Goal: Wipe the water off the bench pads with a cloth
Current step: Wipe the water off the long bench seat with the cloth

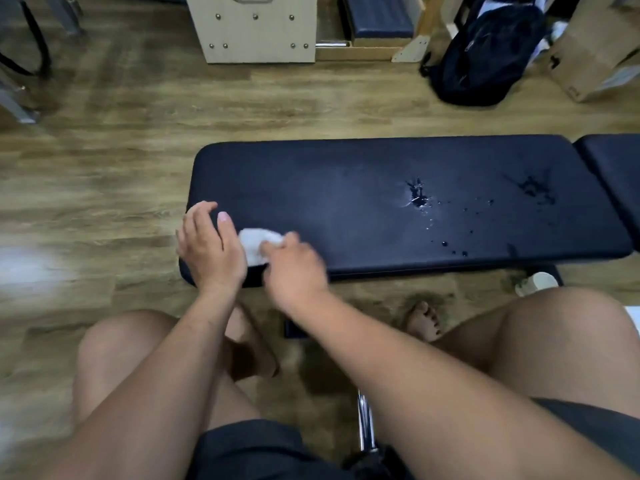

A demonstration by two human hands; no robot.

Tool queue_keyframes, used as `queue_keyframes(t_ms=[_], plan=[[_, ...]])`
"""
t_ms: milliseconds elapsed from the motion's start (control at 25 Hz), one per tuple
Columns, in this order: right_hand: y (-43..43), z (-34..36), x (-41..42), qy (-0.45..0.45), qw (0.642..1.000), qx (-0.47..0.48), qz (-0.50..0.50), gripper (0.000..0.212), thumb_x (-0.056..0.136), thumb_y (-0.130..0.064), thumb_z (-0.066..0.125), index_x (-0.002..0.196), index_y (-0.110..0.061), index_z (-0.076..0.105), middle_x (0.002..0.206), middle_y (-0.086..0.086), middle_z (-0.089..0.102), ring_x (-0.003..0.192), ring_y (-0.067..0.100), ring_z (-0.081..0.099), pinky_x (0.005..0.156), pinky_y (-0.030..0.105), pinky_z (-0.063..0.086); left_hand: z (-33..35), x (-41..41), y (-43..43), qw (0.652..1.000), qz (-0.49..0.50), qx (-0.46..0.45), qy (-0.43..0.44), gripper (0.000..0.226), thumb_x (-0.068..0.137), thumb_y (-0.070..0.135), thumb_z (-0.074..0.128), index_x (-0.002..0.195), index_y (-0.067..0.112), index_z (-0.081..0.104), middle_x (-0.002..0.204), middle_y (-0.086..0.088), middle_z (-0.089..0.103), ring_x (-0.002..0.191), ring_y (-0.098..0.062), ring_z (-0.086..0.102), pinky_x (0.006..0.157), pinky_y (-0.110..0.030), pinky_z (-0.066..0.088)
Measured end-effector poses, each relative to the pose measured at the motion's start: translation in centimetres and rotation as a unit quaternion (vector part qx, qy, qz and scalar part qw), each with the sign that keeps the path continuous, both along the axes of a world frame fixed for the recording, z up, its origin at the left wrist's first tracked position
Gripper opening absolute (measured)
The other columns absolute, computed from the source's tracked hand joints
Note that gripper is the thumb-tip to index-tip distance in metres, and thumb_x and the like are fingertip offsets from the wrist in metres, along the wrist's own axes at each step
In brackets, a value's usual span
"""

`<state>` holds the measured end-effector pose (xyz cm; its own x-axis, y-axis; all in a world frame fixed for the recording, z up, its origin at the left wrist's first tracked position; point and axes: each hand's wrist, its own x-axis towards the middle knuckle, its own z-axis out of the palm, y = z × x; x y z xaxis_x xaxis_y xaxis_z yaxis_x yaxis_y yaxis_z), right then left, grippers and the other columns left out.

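A long dark-blue bench pad (346,188) lies across the floor in front of me. A puddle of water (417,195) sits right of its middle, with small drops scattered toward the near edge and a second wet patch (535,188) farther right. A small white cloth (256,244) lies bunched on the pad's near left corner. My right hand (294,265) is on the cloth, fingers curled over its right side. My left hand (209,244) rests beside the cloth at the corner, fingers loosely bent and holding nothing.
A second dark pad (613,168) joins the bench at the right. A white cup (536,284) stands on the floor under the bench's near edge. Behind are a wooden box (256,32), a black backpack (485,57) and a cardboard box (595,53). My bare knees and feet are below.
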<state>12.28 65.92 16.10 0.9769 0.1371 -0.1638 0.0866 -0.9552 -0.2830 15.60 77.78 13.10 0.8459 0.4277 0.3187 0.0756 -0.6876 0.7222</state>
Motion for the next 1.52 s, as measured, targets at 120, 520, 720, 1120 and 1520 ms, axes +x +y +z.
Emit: queue_keyframes(t_ms=[120,520,720,1120,1520], plan=[[0.3,1.3,0.0,0.066,0.989,0.045,0.125,0.033,0.092,-0.022,0.046,0.124,-0.024,0.055,0.102,0.006,0.043,0.095,0.033,0.057,0.070,0.037,0.044,0.8,0.3,0.0,0.998,0.035,-0.032,0.030,0.051,0.092,0.036,0.032,0.117,0.004,0.063,0.128,-0.015,0.062,0.122,-0.035,0.050,0.107,-0.038,0.029],[-22.3,3.7,14.8,0.014,0.979,-0.081,-0.185,0.041,0.086,-0.016,0.050,0.123,-0.029,0.063,0.125,0.019,0.059,0.107,0.042,0.058,0.090,0.036,0.049,-2.5,-0.9,-2.2,0.942,-0.114,0.266,0.171,0.060,0.095,0.046,0.030,0.146,0.018,0.047,0.160,-0.004,0.034,0.151,-0.025,0.021,0.123,-0.052,0.008],[-5.3,0.7,9.8,-0.054,0.997,-0.037,0.034,0.033,0.088,-0.038,0.047,0.115,-0.026,0.062,0.105,0.011,0.058,0.088,0.037,0.062,0.070,0.037,0.046,0.6,2.8,-1.2,0.998,-0.038,-0.043,0.034,0.045,0.093,0.037,0.042,0.126,0.013,0.062,0.129,-0.006,0.065,0.122,-0.026,0.058,0.111,-0.047,0.036],[-10.1,1.5,22.9,-0.093,0.992,-0.079,0.009,0.034,0.094,-0.040,0.044,0.108,-0.019,0.066,0.098,0.020,0.064,0.086,0.040,0.062,0.068,0.038,0.048,-1.8,2.8,3.2,0.994,-0.046,-0.040,0.093,0.047,0.092,0.029,0.050,0.133,0.009,0.058,0.142,-0.009,0.056,0.135,-0.026,0.049,0.114,-0.033,0.032],[2.7,-0.7,26.5,-0.112,0.984,0.001,0.141,0.031,0.090,-0.042,0.048,0.112,-0.029,0.066,0.095,0.007,0.067,0.093,0.035,0.063,0.074,0.037,0.052,-1.7,3.2,3.3,0.983,-0.002,-0.174,-0.062,0.050,0.093,0.031,0.045,0.131,0.002,0.058,0.128,-0.009,0.065,0.122,-0.023,0.060,0.102,-0.049,0.047]])
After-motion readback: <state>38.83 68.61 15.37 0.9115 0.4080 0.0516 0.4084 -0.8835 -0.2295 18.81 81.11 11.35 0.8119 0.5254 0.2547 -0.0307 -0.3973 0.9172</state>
